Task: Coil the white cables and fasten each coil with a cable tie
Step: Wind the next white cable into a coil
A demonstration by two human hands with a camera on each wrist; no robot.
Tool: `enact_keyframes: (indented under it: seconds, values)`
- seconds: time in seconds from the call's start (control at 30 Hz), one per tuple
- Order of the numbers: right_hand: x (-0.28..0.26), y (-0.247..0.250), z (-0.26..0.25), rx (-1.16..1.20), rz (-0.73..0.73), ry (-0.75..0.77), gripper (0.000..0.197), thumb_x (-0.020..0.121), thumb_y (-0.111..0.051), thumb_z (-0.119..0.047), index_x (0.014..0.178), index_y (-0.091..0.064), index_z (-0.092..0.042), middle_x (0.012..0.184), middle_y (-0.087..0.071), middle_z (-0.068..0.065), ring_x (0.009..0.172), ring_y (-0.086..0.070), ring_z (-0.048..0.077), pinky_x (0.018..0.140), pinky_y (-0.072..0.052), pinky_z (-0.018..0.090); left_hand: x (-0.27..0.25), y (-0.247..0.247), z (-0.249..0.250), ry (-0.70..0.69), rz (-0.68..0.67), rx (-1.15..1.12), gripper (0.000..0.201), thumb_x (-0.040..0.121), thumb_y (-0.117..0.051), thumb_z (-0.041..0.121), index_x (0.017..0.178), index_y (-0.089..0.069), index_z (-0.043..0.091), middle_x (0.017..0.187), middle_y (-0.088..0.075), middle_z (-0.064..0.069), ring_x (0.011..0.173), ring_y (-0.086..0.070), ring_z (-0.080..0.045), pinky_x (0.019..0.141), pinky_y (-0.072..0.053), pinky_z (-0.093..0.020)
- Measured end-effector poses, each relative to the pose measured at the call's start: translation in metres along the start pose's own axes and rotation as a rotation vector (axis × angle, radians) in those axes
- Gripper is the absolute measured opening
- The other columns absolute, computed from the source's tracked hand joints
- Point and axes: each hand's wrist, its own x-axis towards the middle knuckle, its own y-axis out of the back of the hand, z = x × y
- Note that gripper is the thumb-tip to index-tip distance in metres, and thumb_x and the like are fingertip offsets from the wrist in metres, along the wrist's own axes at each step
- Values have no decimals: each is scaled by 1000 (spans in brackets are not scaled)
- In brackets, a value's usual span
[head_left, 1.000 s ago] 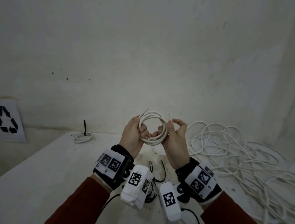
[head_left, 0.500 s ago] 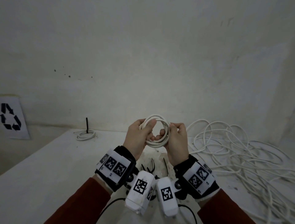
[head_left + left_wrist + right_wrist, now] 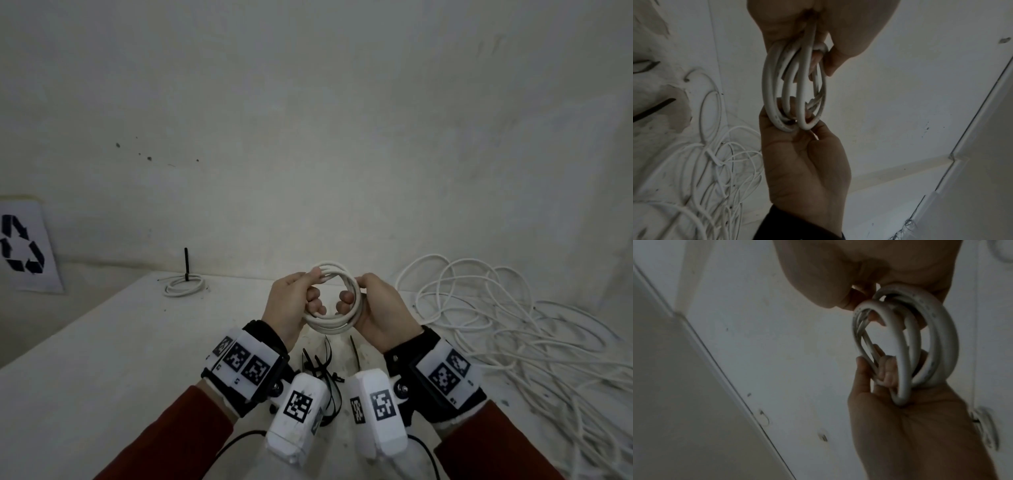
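A small coil of white cable (image 3: pixel 330 327) hangs in the air above the table, held between both hands. My left hand (image 3: pixel 310 291) grips its left side, thumb over the top and fingers curled through the ring. My right hand (image 3: pixel 352 296) grips the right side, fingers hooked inside. In the left wrist view several loops of the coil (image 3: pixel 772 97) splay slightly apart between the hands. The right wrist view shows the coil (image 3: pixel 941 337) the same way. Black cable ties (image 3: pixel 322 365) lie on the table under my wrists.
A tangled heap of loose white cable (image 3: pixel 513 329) covers the right of the white table (image 3: pixel 120 342). A finished coil with a black tie standing up (image 3: pixel 185 286) lies at the back left. A recycling sign (image 3: pixel 22 248) hangs on the left wall.
Both hands have drawn closer and gripped the coil more tightly. My left thumb has come over the top. The loose cable ends that stuck up no longer show.
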Motion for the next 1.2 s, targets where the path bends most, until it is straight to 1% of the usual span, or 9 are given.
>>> enact_keyframes:
  seconds: [0.1,0.17,0.27,0.43,0.53,0.8,0.93,1.03,1.2]
  values:
    - [-2,-2,2,-132,-21,163,26,100,-44,-23,77,-43,-12,58,-37,2,49,-37,13,52,-38,28,1,-1,1,-9,0,3,22,95,-53,17,89,-61,-2,50,-29,3,39,-30,-11,44,-37,-24]
    - [-3,-2,4,-217,-35,229,26,95,-57,-33,90,-46,-10,64,-43,0,53,-43,12,56,-41,28,1,0,0,-62,0,35,25,96,-53,18,93,-61,-4,51,-30,4,42,-32,-11,48,-39,-26]
    - [-5,1,6,-370,4,350,22,94,-59,-21,103,-49,-4,67,-53,1,55,-51,11,58,-45,26,0,1,-2,-143,-26,98,29,97,-50,20,102,-60,-7,60,-36,4,47,-36,-12,53,-42,-28]
    - [-3,7,6,-447,51,474,18,98,-52,-15,99,-55,3,71,-58,4,51,-52,9,50,-44,21,-2,3,4,-214,-56,319,16,97,-50,18,88,-60,8,70,-49,-1,54,-52,-15,57,-46,-31]
    - [-1,11,6,-497,58,490,23,97,-53,-17,94,-59,5,70,-62,6,49,-53,10,48,-42,21,1,7,9,-184,-97,448,14,97,-51,15,94,-62,8,74,-57,-4,56,-56,-14,54,-47,-28]
    - [4,14,13,-606,81,468,29,98,-51,-24,85,-63,0,65,-63,5,47,-53,9,46,-39,21,-2,3,4,-246,-154,845,21,100,-38,22,100,-47,3,74,-49,-2,64,-52,-17,72,-53,-44]
    - [5,16,14,-721,72,471,28,98,-51,-25,88,-65,-3,73,-65,4,50,-62,12,51,-46,25,-3,4,-2,-313,-116,894,16,99,-43,25,100,-41,9,70,-47,0,60,-48,-14,57,-45,-26]
    - [4,17,12,-788,63,459,32,99,-49,-27,90,-65,-1,75,-65,5,53,-66,16,54,-50,27,-2,7,-5,-372,-86,914,17,99,-43,26,98,-45,9,68,-51,-5,61,-49,-19,59,-44,-32]
    - [6,20,11,-1015,98,561,38,100,-46,-28,80,-66,-5,71,-66,6,58,-61,13,52,-42,11,-2,8,-7,-322,-76,795,17,98,-46,24,89,-51,10,66,-50,-1,56,-49,-16,58,-43,-32]
